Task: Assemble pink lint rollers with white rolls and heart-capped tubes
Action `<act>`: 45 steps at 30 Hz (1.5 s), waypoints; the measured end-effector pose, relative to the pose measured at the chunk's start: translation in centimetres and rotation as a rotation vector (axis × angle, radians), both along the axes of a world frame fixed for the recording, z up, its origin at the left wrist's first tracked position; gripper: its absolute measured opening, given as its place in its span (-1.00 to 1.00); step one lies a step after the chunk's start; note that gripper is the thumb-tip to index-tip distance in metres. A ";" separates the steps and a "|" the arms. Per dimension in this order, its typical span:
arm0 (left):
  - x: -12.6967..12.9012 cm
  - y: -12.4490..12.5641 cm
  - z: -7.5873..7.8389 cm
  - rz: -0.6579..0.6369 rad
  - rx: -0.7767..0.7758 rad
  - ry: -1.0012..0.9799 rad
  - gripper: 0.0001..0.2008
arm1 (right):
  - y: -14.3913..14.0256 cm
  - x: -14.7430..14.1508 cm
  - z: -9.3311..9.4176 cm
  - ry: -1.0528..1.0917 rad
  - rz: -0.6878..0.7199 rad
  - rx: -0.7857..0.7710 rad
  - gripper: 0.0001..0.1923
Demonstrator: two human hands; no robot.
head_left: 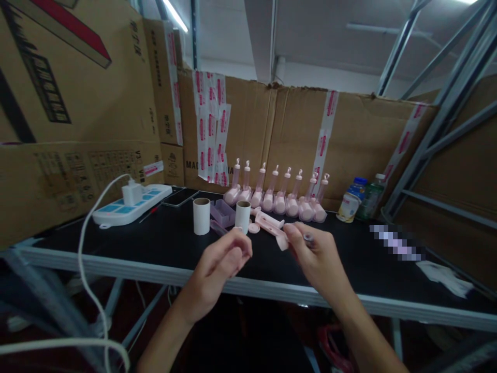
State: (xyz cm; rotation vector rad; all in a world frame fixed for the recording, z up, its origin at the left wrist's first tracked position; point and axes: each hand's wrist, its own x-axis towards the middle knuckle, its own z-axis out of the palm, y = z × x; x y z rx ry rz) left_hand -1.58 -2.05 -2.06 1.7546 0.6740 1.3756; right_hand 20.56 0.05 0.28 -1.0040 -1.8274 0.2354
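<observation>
Cardboard boxes (77, 88) walled the back of a black tabletop (155, 243), where a row of 8 pink handled pieces (277, 194) stood upright along the rear. Nearer lay a white power strip (132, 204), 2 short paper tubes (201, 216) and 2 bottles (359, 199). Above the front edge, the right hand (316, 256) gripped a pink plastic piece (272, 227) at its near end, fingers closed round it. The left hand (223, 264) was curled, pinching something small, possibly a pale cap; blur hid it. The piece looked light, stiff and smooth, best held along its thicker body.
</observation>
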 end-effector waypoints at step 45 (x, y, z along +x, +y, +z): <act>-2.5 4.9 -2.8 0.481 0.011 0.462 -0.74 | 1.2 -2.5 -2.6 -0.598 -0.302 -0.154 -0.63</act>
